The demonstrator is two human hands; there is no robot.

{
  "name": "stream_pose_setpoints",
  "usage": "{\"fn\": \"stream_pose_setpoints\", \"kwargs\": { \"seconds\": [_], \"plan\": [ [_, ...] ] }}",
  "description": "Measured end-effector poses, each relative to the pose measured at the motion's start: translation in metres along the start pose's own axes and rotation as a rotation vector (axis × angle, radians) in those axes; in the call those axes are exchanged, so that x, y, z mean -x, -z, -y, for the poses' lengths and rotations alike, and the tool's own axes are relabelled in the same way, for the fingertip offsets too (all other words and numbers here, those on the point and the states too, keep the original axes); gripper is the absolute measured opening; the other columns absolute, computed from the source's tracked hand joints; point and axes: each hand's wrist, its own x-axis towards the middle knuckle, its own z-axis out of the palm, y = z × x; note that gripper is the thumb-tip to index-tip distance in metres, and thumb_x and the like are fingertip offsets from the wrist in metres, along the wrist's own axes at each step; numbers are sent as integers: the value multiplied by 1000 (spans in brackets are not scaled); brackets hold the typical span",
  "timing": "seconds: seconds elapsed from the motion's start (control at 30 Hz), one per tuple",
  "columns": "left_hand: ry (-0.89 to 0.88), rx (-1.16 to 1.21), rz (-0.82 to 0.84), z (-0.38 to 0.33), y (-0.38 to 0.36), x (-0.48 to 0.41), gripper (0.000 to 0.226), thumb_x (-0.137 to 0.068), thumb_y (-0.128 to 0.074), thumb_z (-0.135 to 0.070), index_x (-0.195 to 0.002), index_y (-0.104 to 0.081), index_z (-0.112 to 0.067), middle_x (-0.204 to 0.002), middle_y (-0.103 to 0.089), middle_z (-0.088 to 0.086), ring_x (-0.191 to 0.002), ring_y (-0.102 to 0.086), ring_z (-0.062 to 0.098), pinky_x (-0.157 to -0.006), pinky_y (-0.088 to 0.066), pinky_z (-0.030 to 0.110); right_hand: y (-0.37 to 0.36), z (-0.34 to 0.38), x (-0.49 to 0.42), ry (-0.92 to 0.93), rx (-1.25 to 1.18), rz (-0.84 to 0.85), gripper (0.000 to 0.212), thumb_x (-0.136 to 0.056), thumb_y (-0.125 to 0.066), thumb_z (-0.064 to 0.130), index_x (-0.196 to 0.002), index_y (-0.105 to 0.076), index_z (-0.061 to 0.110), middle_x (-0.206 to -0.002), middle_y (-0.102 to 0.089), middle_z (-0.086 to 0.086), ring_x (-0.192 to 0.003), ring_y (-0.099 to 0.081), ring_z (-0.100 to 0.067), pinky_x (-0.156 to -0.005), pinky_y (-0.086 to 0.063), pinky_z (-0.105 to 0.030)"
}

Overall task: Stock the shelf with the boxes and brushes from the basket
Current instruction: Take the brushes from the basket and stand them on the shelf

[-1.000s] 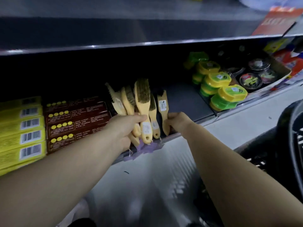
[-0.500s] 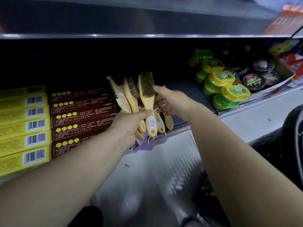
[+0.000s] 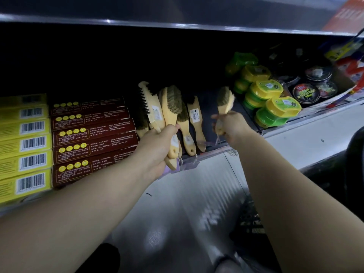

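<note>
Yellow boxes are stacked at the shelf's far left, with red boxes beside them. A bunch of brushes is gripped by the handles in the left hand at the shelf edge. Two brushes are stood on the shelf between the hands. One brush is held upright in the right hand. Green tubs are stacked further right.

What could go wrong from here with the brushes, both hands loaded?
1. The left hand clamps a bunch of brushes by the handles; one may slip out.
2. Two loose brushes lean at the shelf edge and a nudge may tip them off.
3. The right hand swinging its single brush might bump the green tins.
</note>
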Motion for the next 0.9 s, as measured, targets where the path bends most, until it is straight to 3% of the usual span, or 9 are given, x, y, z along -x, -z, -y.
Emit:
{"fn": "stream_pose_setpoints", "kwargs": {
  "seconds": [0.07,0.2,0.33,0.43,0.53,0.63,0.7,0.77,0.9],
  "plan": [
    [2,28,10,1,-2,-1,28,-88,-60,-16,-111,-60,-2,-68,-49,6,-52,-44,16,-43,-38,19,-2,-15,-3,-35,70,-21,37,-91,-45,-4,-128,-43,1,-98,-62,-4,-81,-60,-15,-63,-51,-26],
    [21,70,22,2,-3,-5,29,-88,-60,-13,-113,-60,1,-73,-54,4,-59,-48,16,-58,-42,25,-5,-30,-6,-69,208,-39,26,-97,-41,17,-121,-49,11,-101,-66,-9,-95,-64,-24,-79,-53,-35],
    [37,62,66,4,-2,-8,23,-88,-58,-11,-109,-61,-1,-73,-52,8,-61,-47,17,-57,-39,27,2,-19,-7,-130,53,5,14,-93,-43,9,-86,-55,6,-74,-57,-11,-59,-55,-18,-41,-42,-21],
    [20,68,93,5,-3,-10,33,-90,-56,-10,-120,-55,2,-74,-52,11,-63,-49,20,-57,-42,31,11,-8,-9,-155,-49,64,9,-91,-45,1,-94,-54,-2,-76,-61,-14,-56,-60,-17,-39,-43,-18],
    [5,44,103,5,-2,-10,32,-91,-57,-11,-122,-57,-3,-81,-60,9,-66,-57,20,-54,-50,31,14,-7,-11,-139,39,108,8,-94,-48,4,-99,-53,0,-80,-64,-14,-64,-64,-19,-51,-54,-26],
    [6,28,116,6,0,-9,30,-90,-60,-9,-120,-57,-7,-97,-68,10,-77,-66,19,-60,-57,32,10,-16,-13,-6,390,59,9,-95,-49,14,-100,-57,12,-79,-57,-7,-76,-56,-24,-80,-52,-40],
    [2,13,119,7,1,-10,31,-89,-61,-8,-119,-57,-8,-107,-69,11,-87,-67,20,-64,-57,32,7,-23,-16,70,494,1,19,-93,-54,20,-111,-59,16,-91,-58,-6,-86,-55,-23,-82,-49,-37],
    [9,2,112,8,2,-9,32,-88,-62,-8,-120,-58,-9,-110,-69,10,-93,-67,22,-67,-56,33,4,-29,-18,90,427,-39,34,-89,-62,22,-121,-58,14,-105,-61,-6,-94,-57,-21,-80,-45,-30],
    [15,-3,103,7,3,-10,31,-89,-60,-8,-119,-57,-10,-102,-69,7,-83,-67,18,-62,-56,32,3,-40,-22,126,490,-55,35,-87,-63,11,-122,-57,9,-118,-63,-9,-108,-58,-25,-91,-46,-31]
  ]
}}
